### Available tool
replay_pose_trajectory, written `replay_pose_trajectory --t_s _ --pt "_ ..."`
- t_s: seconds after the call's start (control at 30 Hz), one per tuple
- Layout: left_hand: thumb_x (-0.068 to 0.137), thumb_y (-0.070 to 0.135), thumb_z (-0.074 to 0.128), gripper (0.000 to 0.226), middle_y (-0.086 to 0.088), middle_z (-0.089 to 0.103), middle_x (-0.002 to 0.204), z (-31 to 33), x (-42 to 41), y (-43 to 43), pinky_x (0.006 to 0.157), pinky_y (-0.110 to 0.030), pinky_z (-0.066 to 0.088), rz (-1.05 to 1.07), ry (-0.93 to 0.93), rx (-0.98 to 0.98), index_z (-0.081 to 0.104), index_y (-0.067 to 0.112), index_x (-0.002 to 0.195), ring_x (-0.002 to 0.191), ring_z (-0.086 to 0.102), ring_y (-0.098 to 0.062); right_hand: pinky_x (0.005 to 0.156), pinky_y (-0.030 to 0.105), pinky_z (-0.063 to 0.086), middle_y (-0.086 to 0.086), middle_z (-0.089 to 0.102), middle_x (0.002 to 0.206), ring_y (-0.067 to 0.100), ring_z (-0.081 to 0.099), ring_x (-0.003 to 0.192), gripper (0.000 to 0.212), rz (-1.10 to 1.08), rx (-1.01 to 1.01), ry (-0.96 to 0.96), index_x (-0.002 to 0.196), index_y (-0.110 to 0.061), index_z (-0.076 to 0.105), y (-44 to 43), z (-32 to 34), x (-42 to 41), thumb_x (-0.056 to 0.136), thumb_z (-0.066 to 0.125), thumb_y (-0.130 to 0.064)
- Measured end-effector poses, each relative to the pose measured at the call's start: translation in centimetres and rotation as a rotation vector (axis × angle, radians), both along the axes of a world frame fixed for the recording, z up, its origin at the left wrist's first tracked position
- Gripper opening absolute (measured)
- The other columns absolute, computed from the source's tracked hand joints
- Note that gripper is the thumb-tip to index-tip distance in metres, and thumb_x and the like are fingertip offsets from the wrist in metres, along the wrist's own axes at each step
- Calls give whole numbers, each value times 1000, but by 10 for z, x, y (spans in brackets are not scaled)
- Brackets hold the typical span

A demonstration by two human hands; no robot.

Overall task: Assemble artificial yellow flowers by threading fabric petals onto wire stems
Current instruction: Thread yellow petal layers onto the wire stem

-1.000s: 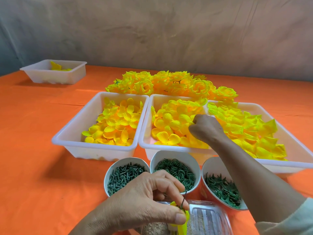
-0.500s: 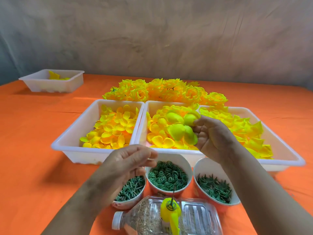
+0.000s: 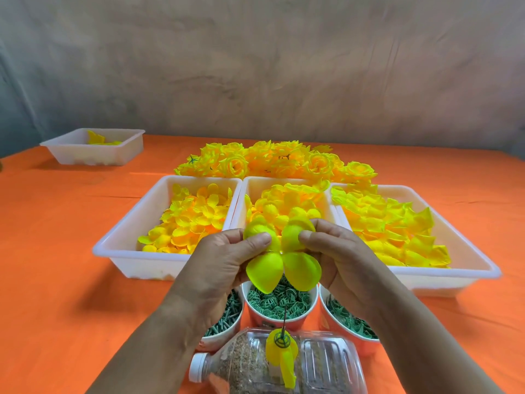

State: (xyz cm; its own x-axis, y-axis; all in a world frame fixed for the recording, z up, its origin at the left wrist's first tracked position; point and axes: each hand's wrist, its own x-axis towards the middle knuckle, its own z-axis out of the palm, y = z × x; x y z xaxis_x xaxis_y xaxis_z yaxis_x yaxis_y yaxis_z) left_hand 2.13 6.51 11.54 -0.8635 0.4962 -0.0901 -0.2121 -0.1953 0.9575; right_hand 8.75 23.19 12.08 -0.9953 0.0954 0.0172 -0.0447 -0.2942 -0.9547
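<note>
Clear plastic comes first: a bottle (image 3: 247, 368) lies on its side, part-filled with sandy grain. A thin wire stem (image 3: 284, 319) stands up out of it, carrying a small yellow bud (image 3: 279, 355) capped by a green cage. Just behind stand three cups of green parts, with pegs in the left cup (image 3: 218, 341), round cages in the middle cup (image 3: 272, 322) and spiky pieces in the right cup (image 3: 366, 346).

Above them both hands are together on one four-lobed fabric petal piece (image 3: 301, 270). The left hand (image 3: 224, 268) pinches its upper left lobe and the right hand (image 3: 341, 263) its upper right lobe. They spread it in the air over the middle cup, above the wire tip and apart from it.

Beyond lie the left tray (image 3: 136, 245), middle tray (image 3: 255, 184) and right tray (image 3: 468, 270), all heaped with loose petals. Behind those are a pile of finished flowers (image 3: 272, 162) on the orange cloth (image 3: 56, 251) and a small tray (image 3: 93, 157) far left.

Many flowers look done. This one seems to have only its core on the wire, the held layer is not yet threaded, and further layers probably remain
</note>
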Motion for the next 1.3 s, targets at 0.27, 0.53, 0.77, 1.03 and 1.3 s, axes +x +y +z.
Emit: replay_pose_trajectory --t_s 0.27,0.53,0.77,1.03,1.3 --pt "46 43 79 36 -10 76 85 6 7 1 76 -41 52 1 133 -37 80 23 75 78 68 -26 60 29 54 18 69 87 22 65 70 41 -66 -25 -9 103 5 63 -4 2 6 72 70 -21" --pt "49 40 80 33 -7 72 78 11 13 5 65 -32 54 -9 106 25 78 18 74 69 66 -17 49 28 50 6 64 65 14 60 54 22 -106 -23 39 79 -5 56 -8 11 11 71 68 -21" --pt "64 40 78 25 -5 76 88 17 15 1 58 -24 55 -188 29 -40 79 27 86 69 71 -15 67 44 44 17 58 77 31 51 73 42 -199 38 59 98 -1 57 -13 13 8 71 70 -29" --pt "57 19 76 25 0 76 83 15 13 2 52 -19 53 -42 71 35 75 17 82 67 72 -11 53 25 51 11 68 85 20 63 66 34 66 38 -43 103 -9 60 -5 12 18 76 75 -21" --pt "56 23 76 34 5 72 67 11 14 9 45 -14 47 44 83 6 64 15 86 56 67 -5 46 21 47 8 65 70 16 60 50 45 -62 -42 -2 106 -5 56 -7 11 12 65 73 -9"
